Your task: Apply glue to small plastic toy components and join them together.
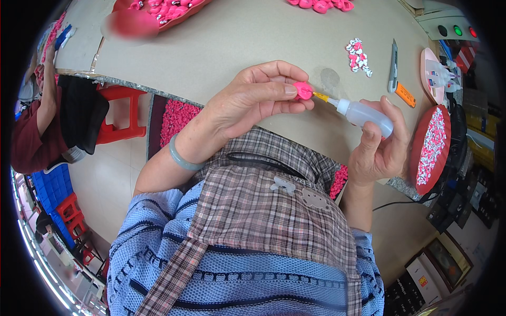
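Between its thumb and fingers my left hand (263, 95) pinches a small round pink plastic piece (302, 90). My right hand (382, 145) is closed round a translucent squeeze bottle (368, 117) with clear liquid inside. The bottle's yellow needle tip (320, 97) points left and meets the right side of the pink piece, or nearly so; touching or just apart I cannot tell. Both hands are above the near edge of the table. Farther back, right of the hands, lies a small pile of pink and white bits (358, 57).
A grey utility knife with an orange end (405, 94) lies on the table (232, 45). At right are a red tray of pink and white bits (431, 150) and a pink tray with small bottles (433, 76). A red tray of pink pieces (171, 16) stands far left. Another person (39, 121) sits at left.
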Available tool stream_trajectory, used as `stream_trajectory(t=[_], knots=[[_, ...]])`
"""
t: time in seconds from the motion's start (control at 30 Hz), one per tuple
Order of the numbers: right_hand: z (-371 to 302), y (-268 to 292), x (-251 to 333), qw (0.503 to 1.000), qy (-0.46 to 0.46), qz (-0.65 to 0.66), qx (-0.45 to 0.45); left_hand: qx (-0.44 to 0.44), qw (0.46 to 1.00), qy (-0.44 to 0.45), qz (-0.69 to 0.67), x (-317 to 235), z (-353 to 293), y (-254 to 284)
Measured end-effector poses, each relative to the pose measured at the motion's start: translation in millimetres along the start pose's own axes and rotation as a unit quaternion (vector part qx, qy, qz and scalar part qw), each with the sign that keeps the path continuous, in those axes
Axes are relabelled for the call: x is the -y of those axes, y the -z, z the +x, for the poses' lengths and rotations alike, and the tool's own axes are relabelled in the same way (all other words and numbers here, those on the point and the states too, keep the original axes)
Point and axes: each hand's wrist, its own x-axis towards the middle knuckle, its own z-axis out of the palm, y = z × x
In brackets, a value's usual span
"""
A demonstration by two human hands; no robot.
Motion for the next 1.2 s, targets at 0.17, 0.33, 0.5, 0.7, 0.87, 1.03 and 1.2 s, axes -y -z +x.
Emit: stream_trajectory(t=[0.17, 0.33, 0.5, 0.7, 0.87, 1.03, 1.2], knots=[[3.2, 1.9, 3.7, 0.997, 0.048, -0.051, 0.016, -0.001, 1.0, -0.017, 0.025, -0.2, 0.3, 0.1], [3.6, -0.3, 6.9, 0.996, 0.061, -0.062, 0.028, -0.001, 0.999, -0.033, 0.035, 2.7, 0.6, 3.9], [0.2, -1.9, 4.6, 0.999, 0.026, -0.034, 0.013, -0.002, 0.999, -0.029, 0.042, 1.8, 0.4, 2.8], [0.9, -3.2, 4.3, 0.999, 0.03, -0.028, 0.01, 0.002, 0.999, -0.028, 0.04, 2.1, 0.6, 4.1], [2.2, -2.9, 3.2, 0.998, 0.038, -0.044, 0.028, 0.003, 0.999, -0.028, 0.043, 1.8, 1.2, 3.8], [4.4, -2.1, 3.0, 0.998, 0.027, -0.051, 0.021, 0.008, 0.999, -0.024, 0.027, 2.3, 3.7, 4.6], [5.9, 3.7, 3.4, 0.991, -0.106, 0.083, -0.008, 0.005, 1.0, -0.013, 0.006, 0.7, 4.1, 0.5]])
